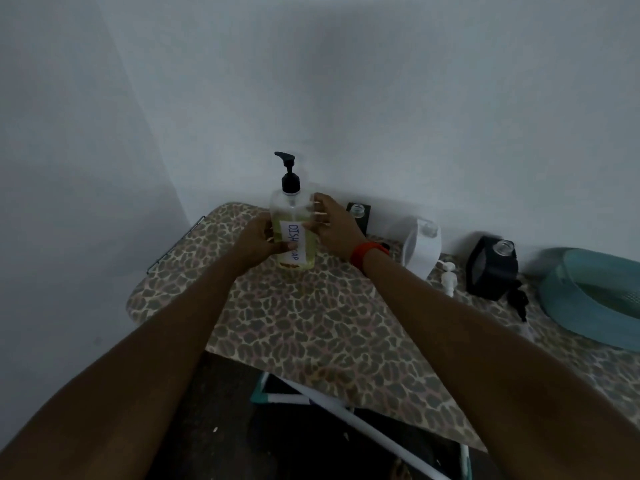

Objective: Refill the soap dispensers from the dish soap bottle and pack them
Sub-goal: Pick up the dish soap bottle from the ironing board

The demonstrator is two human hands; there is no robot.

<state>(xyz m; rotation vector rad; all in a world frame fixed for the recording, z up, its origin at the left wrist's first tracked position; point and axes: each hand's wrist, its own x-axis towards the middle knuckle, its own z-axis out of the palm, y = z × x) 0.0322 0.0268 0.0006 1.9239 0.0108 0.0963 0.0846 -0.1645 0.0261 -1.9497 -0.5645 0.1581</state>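
Observation:
A clear dish soap bottle (294, 233) with yellow liquid, a black pump and a white "DISH SOAP" label stands upright near the far left end of the leopard-print board (304, 327). My left hand (261, 242) grips its left side, thumb across the label. My right hand (332, 223) wraps its right side with fingers curled on the bottle. To the right stand a white dispenser (420, 249) and a black dispenser (491, 266), both with open necks. A white pump head (447, 277) lies between them, and a black pump (518, 299) lies beside the black dispenser.
A teal basket (595, 296) sits at the right edge of the board. Another small dark dispenser (358, 213) with an open neck stands behind my right hand by the wall. The white wall runs close behind everything. White frame legs (349, 420) show under the board's near edge.

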